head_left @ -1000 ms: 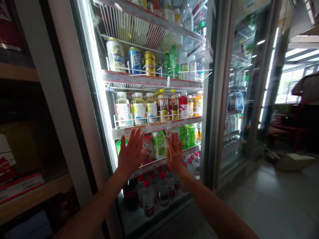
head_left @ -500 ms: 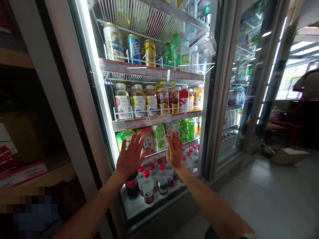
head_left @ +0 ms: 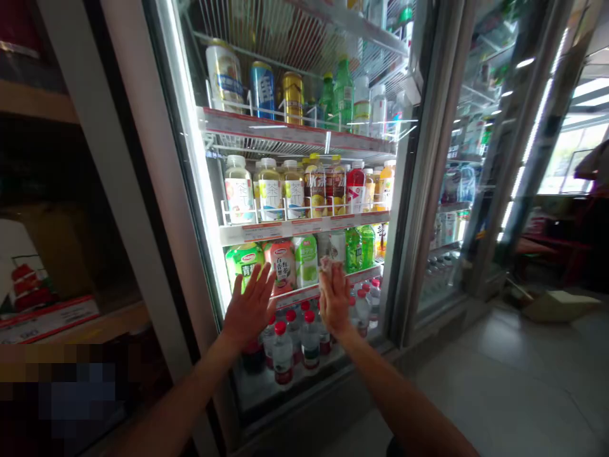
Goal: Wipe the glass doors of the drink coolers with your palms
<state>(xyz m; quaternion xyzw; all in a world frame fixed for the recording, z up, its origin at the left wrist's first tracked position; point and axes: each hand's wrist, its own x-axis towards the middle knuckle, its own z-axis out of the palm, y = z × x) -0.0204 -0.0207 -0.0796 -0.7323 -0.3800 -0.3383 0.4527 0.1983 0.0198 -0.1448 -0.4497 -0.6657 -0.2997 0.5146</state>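
Note:
My left hand (head_left: 250, 306) is spread with its palm toward the glass door of a lit drinks fridge, and looks to be resting on the pane. Over to its right, my right hand (head_left: 335, 299) lies fairly flat against the glass, fingers together. A small pale, crumpled cloth or tissue (head_left: 326, 262) shows at the right fingertips, mostly hidden under the hand. Behind the pane, a green drink bottle (head_left: 306, 260) and a reddish drink bottle (head_left: 281, 263) stand on a shelf just beyond my hands.
Cans (head_left: 263, 89) and tea bottles (head_left: 269, 190) fill the upper shelves. Red-capped water bottles (head_left: 283, 355) stand at the fridge bottom. The metal door frame (head_left: 438, 165) runs up on the right, with another glass door beyond. Shelving (head_left: 114, 320) is at left; a box (head_left: 561, 306) lies on the floor.
The view has shifted a little, so the fridge sits slightly farther right. My right hand has slid slightly down relative to the shelf behind; my left hand stays spread.

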